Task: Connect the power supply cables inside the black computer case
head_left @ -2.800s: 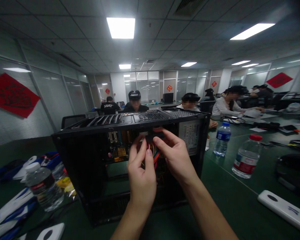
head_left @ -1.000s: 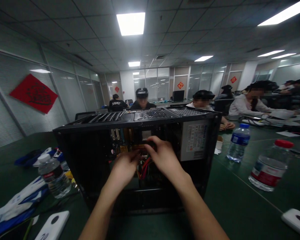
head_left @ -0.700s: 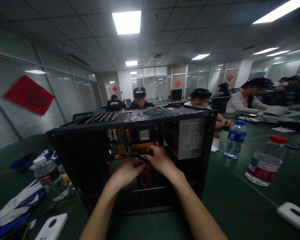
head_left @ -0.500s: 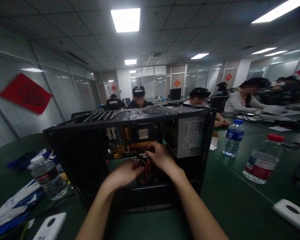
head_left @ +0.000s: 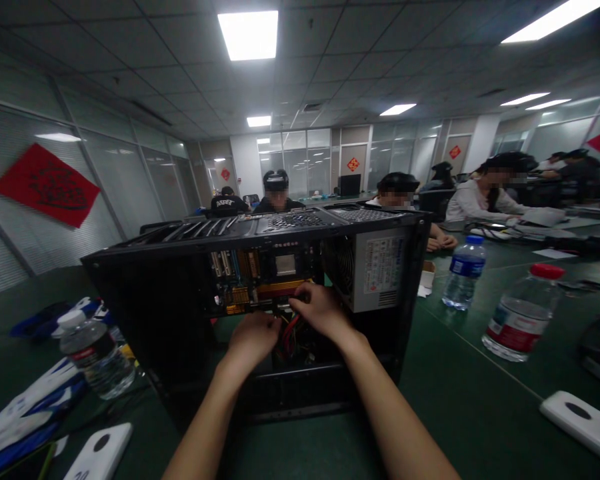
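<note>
An open black computer case (head_left: pixel 145 320) lies before me with its inside facing me. Across its inner back spans the motherboard (head_left: pixel 240 273), with a bare silvery processor area and orange and yellow slots. My left hand (head_left: pixel 254 337) is closed, its fingers curled at the motherboard's lower edge; what they hold is hidden. Beside it my right hand (head_left: pixel 325 312) pinches at the top of a bundle of red, yellow and black power cables (head_left: pixel 291 333). Its fingertips are close to the slots. A silver power supply (head_left: pixel 377 272) with a label sits at the upper right inside the case.
Water bottles stand left (head_left: pixel 97 357) and right, one with a blue cap (head_left: pixel 464 273), one with a red cap (head_left: pixel 523 317). White devices lie at the near left (head_left: pixel 100 453) and right (head_left: pixel 580 423). Gloves (head_left: pixel 35 407) are at left. Several people sit beyond.
My left hand has moved slightly up and its fingers have curled in. My right hand stays at nearly the same spot. The view has shifted a little.
</note>
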